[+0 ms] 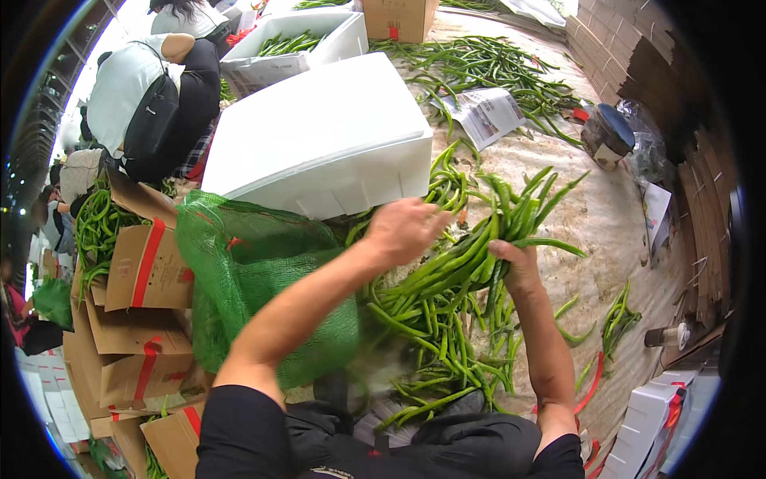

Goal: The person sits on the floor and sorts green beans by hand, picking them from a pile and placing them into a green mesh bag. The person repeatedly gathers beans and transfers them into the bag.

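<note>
A thick bunch of long green chili peppers (479,245) is held in my right hand (517,263), the thumb pressed across it. To its left my left hand (410,230), slightly blurred, hovers near the bunch with its fingers partly spread and no pepper visible in them; its palm side is hidden. Beneath the bunch, more loose peppers (455,335) lie in a pile that reaches to my legs. A green mesh sack (263,257) stands to the left, partly behind my left forearm.
Beyond the sack sits a large white foam box (323,126). Opened cardboard boxes (134,269) line the left side, near a crouching person (137,102). More peppers (491,66) and a newspaper sheet (488,114) lie ahead. Flattened cartons (706,221) are stacked at right.
</note>
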A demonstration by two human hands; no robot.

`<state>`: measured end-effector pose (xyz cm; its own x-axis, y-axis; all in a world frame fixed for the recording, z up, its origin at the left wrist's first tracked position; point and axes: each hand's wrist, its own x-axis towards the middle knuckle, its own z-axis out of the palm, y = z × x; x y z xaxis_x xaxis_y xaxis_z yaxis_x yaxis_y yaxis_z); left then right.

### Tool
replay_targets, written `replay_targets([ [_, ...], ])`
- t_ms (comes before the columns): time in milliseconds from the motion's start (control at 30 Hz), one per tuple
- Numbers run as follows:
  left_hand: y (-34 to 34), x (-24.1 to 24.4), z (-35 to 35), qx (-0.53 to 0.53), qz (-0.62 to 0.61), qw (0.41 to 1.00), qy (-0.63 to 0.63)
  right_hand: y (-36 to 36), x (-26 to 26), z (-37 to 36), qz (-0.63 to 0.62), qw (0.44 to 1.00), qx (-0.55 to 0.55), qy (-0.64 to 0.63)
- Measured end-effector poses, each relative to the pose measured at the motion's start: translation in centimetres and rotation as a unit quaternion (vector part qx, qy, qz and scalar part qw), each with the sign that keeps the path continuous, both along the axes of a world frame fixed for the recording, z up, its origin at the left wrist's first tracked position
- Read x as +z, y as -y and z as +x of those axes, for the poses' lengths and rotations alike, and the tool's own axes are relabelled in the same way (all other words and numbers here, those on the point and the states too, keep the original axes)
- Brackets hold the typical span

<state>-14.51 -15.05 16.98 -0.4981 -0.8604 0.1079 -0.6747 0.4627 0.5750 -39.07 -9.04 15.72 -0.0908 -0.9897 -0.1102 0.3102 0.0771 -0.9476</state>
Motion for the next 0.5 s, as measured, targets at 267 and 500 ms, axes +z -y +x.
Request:
replay_targets([
  [267, -5.9, 0.4, 23.2, 0.061, 0.063, 0.902, 0.424, 0.7, 2.4, -1.4, -0.083, 0.995, -0.005, -0.045],
  [500, -15.9, 2.8, 23.3, 0.086, -0.125, 0.963, 0.224, 0.1, 4.6, 1.4, -0.169, 0.970, 0.003, -0.175],
])
